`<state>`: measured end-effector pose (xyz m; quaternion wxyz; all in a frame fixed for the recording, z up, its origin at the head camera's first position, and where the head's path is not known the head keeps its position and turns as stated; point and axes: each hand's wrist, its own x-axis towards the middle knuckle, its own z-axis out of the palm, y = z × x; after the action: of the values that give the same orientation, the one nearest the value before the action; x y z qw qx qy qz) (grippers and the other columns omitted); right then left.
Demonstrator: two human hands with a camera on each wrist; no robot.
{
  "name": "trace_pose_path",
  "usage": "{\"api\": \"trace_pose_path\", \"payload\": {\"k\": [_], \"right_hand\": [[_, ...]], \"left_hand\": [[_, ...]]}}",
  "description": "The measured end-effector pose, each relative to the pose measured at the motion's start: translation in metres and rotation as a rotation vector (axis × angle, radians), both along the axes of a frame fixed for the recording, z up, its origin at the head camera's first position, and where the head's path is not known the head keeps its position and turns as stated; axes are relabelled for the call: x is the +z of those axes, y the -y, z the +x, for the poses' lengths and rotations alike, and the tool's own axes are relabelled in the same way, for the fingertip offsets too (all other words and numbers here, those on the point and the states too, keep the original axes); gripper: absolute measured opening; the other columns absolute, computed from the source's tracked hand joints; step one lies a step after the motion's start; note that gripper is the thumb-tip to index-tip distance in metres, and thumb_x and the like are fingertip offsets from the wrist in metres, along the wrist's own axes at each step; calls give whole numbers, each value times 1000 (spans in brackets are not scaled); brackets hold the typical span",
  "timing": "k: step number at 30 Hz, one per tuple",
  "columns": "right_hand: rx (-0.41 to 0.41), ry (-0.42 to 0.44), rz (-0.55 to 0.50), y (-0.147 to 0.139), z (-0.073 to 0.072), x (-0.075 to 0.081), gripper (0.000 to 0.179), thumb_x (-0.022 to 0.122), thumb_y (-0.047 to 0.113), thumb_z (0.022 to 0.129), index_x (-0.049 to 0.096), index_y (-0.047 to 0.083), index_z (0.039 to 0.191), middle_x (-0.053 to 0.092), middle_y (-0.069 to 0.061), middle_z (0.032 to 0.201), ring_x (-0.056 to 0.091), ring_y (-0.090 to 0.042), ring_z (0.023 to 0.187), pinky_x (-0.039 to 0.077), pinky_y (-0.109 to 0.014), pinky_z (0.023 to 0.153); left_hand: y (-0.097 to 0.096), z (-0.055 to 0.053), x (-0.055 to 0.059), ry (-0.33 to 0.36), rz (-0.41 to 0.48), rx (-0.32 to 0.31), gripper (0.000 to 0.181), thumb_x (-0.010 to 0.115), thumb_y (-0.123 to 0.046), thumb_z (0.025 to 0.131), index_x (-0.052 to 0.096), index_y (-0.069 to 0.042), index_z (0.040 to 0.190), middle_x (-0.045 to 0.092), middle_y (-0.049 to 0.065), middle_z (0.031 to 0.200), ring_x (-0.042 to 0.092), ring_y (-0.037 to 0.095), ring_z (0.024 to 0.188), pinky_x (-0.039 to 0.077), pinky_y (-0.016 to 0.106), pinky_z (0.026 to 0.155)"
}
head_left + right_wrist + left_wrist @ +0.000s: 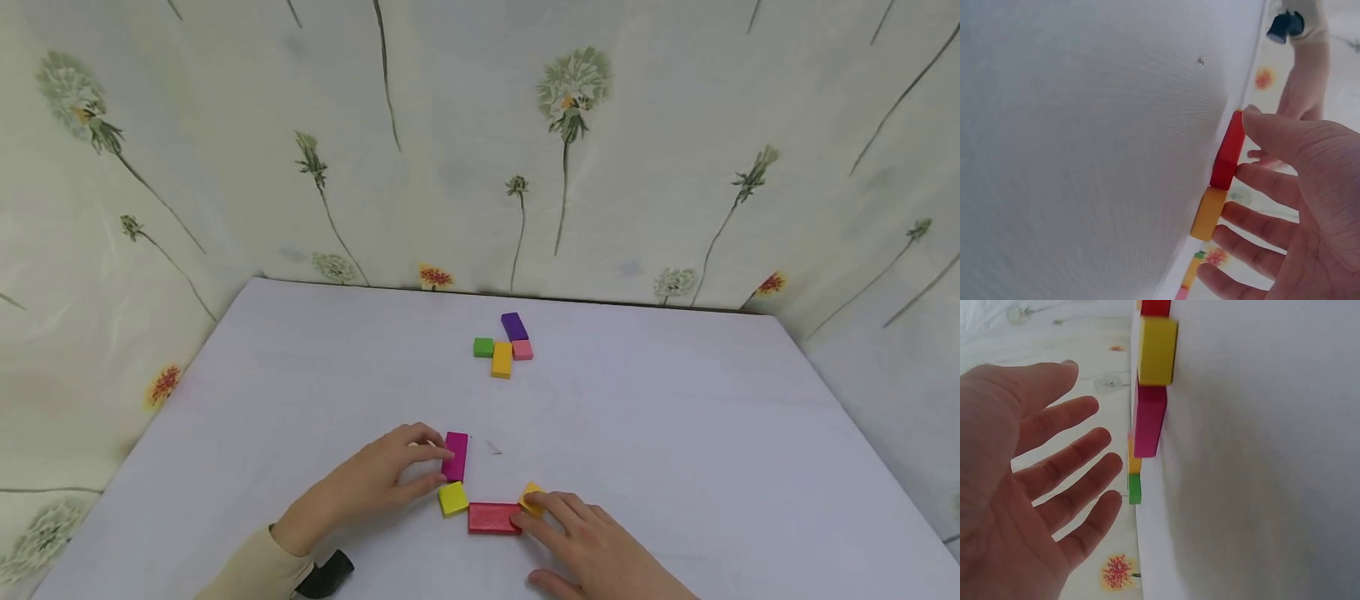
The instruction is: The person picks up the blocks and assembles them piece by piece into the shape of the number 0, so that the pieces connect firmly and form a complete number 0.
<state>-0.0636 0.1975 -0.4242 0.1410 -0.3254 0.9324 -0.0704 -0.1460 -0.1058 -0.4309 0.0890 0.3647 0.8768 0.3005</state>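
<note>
My left hand hovers beside a magenta block, its fingertips overlapping the block's left edge in the head view. In the left wrist view, those fingers are spread and relaxed, holding nothing. Below the magenta block lies a yellow block, turned slightly. A longer red block sits to its right. An orange block lies angled off the red one's upper right corner. Loosely extended fingers of my right hand are right at the red and orange blocks, with the thumb apart from them in the head view.
Farther back on the white table is a cluster of a purple block, a green block, a pink block and a yellow-orange block. Flower-printed cloth hangs behind the table's far edge.
</note>
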Motion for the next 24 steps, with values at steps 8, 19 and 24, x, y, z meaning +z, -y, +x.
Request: {"api": "trace_pose_path", "payload": {"k": [8,19,24], "right_hand": [[7,-14,3,0,0,0,67,39,68,93,47,26,145,47,0,139,46,-22,121,47,-48,95],[1,-15,-7,-1,1,0,67,39,68,93,46,27,146,47,0,140,45,-21,122,48,-48,94],[-6,-6,-6,0,1,0,67,39,68,93,46,27,145,47,0,140,45,-22,122,48,-48,93]], "left_hand": [[-6,30,-3,-232,-186,-115,37,61,-40,96,65,-24,129,54,-3,129,49,17,120,44,42,97],[-11,51,-7,-292,-235,-178,44,53,-48,98,60,-25,135,50,-1,134,46,21,122,42,46,98],[-11,53,-9,-313,-204,-184,43,54,-46,98,59,-24,135,49,-1,136,45,21,123,41,45,97]]}}
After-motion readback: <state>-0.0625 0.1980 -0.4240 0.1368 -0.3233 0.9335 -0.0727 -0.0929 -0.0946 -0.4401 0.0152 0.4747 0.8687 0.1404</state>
